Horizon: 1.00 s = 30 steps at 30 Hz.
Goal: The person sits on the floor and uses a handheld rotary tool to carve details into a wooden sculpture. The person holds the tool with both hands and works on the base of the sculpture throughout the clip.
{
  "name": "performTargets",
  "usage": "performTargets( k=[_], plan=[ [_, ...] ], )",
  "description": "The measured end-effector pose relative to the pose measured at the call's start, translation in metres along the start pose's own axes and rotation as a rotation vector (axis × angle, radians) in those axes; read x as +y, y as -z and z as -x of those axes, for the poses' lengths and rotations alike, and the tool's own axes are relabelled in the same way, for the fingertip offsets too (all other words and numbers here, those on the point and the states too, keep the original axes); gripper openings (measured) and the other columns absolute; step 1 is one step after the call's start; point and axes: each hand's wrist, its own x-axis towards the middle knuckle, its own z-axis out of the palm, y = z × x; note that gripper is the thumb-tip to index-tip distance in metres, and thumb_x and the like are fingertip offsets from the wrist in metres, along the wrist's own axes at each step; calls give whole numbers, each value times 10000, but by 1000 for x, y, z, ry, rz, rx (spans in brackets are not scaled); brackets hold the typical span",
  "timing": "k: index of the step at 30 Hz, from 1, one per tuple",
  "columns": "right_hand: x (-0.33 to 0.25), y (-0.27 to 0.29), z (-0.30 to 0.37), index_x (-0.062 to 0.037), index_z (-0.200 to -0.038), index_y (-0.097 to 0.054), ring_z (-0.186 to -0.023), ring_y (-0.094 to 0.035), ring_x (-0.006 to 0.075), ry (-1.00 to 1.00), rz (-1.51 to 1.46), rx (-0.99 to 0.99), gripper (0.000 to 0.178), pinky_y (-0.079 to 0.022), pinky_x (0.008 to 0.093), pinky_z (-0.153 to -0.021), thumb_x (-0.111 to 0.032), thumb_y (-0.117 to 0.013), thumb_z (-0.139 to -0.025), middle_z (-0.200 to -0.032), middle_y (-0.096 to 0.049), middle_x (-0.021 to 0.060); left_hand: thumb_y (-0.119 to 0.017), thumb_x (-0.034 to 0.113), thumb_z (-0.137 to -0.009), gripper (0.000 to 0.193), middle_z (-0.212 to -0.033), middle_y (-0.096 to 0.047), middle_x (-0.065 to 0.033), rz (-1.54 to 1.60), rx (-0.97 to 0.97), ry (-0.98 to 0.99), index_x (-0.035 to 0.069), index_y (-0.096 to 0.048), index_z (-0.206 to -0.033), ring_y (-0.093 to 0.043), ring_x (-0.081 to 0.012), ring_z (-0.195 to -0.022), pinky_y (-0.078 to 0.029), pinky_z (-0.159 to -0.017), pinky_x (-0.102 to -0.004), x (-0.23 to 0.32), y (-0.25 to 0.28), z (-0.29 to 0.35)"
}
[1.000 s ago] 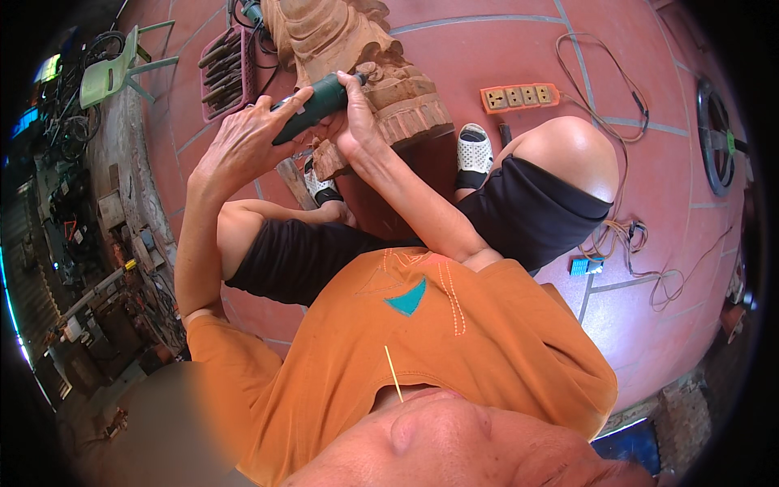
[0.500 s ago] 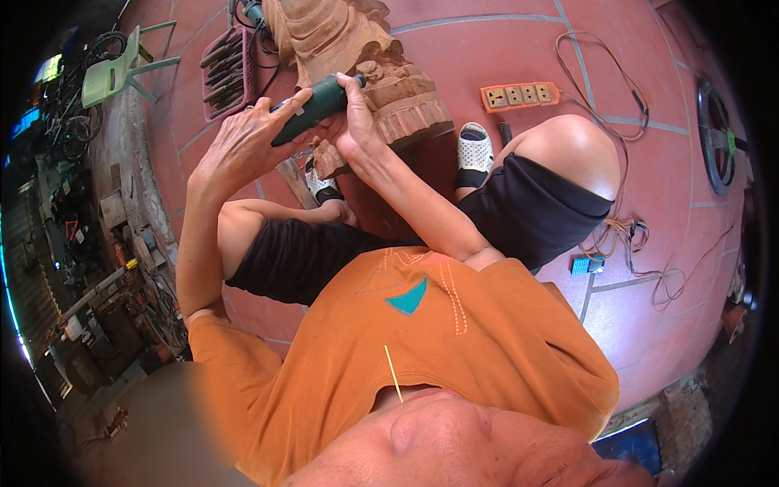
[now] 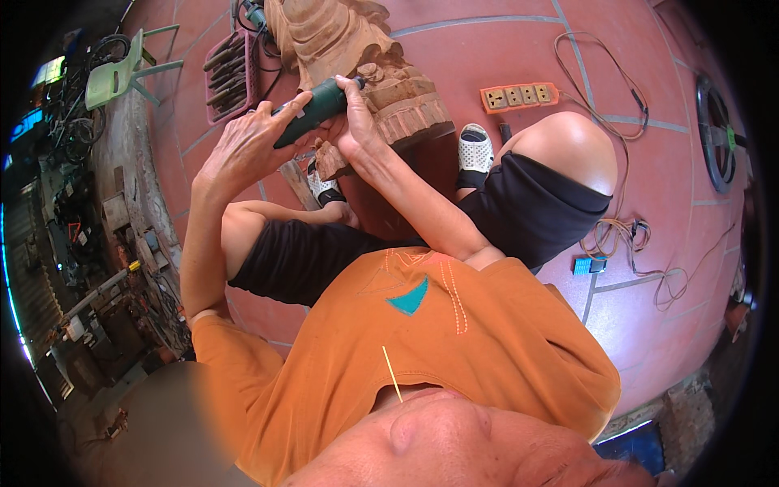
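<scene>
A dark green die grinder (image 3: 318,112) points up and to the right, its nose against or just above the base of a carved brown wooden statue (image 3: 333,45). My left hand (image 3: 250,148) is wrapped round the grinder's rear end. Closer to the nose, my right hand (image 3: 355,123) grips the body, with the thumb along its top. The grinder's tip is small and partly hidden, so contact with the wood cannot be made out. The statue lies tilted on a dark support between my feet.
A pink basket of carving tools (image 3: 253,81) stands left of the statue. To the right lies an orange power strip (image 3: 519,97) with its cable looping over red tiles. A green chair (image 3: 114,81) is at far left, a dark ring-shaped object (image 3: 716,136) at far right.
Both hands keep their grip on the die grinder, which stays at nearly the same spot on the statue. The whole view has shifted only slightly.
</scene>
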Motion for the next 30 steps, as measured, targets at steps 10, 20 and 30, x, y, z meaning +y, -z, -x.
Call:
performTargets(
  k=[10,20,30],
  plan=[
    [2,4,-3,-152,-1097,-574,-840,-729,201,-16,-15,-53,435,-618,441,-749,-539,-579,-898,-959,-699,46,-713,347,-878,694,-944,-620,-203,-12,-6,20,208,-416,-1490,-658,-372,-880,-526,-749,-458,2,0,2],
    [4,3,-5,-158,-1089,-573,-832,-728,197,-23,-32,-38,421,-617,451,-761,-530,-596,-894,-956,-701,40,-714,296,-873,683,-933,-623,-204,-19,5,37,201,-422,-1483,-662,-375,-880,-531,-752,-457,4,0,5],
    [6,0,-2,-164,-1093,-571,-835,-728,201,-14,-41,-39,420,-620,450,-782,-532,-601,-892,-953,-696,42,-720,261,-863,699,-915,-615,-192,-32,0,46,204,-414,-1490,-662,-366,-856,-532,-737,-455,5,1,7]
  ],
)
